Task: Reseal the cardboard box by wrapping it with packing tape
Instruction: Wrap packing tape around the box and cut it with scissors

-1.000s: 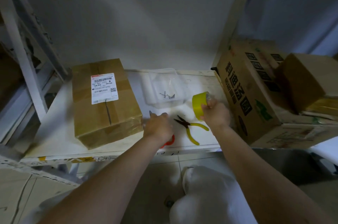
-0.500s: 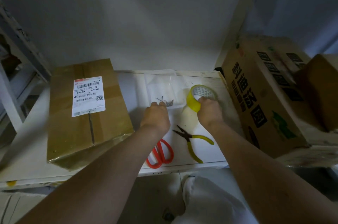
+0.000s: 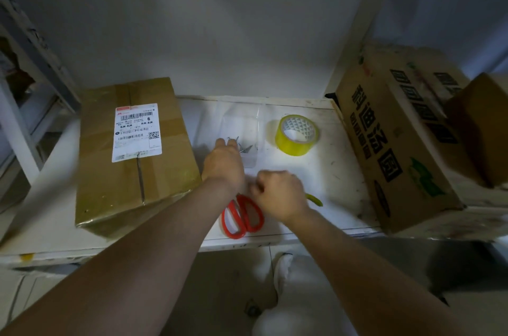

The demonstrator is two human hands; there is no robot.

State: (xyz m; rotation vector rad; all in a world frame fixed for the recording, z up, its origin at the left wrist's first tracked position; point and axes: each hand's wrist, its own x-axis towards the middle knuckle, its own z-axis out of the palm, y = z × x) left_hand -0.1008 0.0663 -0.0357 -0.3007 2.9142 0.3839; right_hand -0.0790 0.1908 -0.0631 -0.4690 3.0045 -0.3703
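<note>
On the left side of the white table [image 3: 324, 171] sits the cardboard box [image 3: 137, 154], flat on its base with a shipping label [image 3: 136, 132] on top and its long axis running away from the person, toward the wall. Its top seam looks split below the label, so I'd say no new tape has gone on yet. The yellow packing tape roll [image 3: 297, 135] lies on its side further right, near the back of the table, with nobody holding it.

Both hands are parked between box and roll. The left hand [image 3: 224, 164] is just right of the box's near corner, fingers stretched out flat toward a clear plastic tray [image 3: 242, 127] with a few small metal bits in it, gripping nothing. The right hand [image 3: 280, 195] is curled loosely over the red-handled scissors [image 3: 242, 216]; can't really tell if its grip has closed on anything. A yellow handle tip [image 3: 313, 199] pokes out from behind that hand, probably pliers.

So the key bit: the roll is ahead and to the right of the right hand, clearly the nearer hand for it, while the box is to the left, right by the left hand. A big printed carton [image 3: 395, 138] sits at the far right.
</note>
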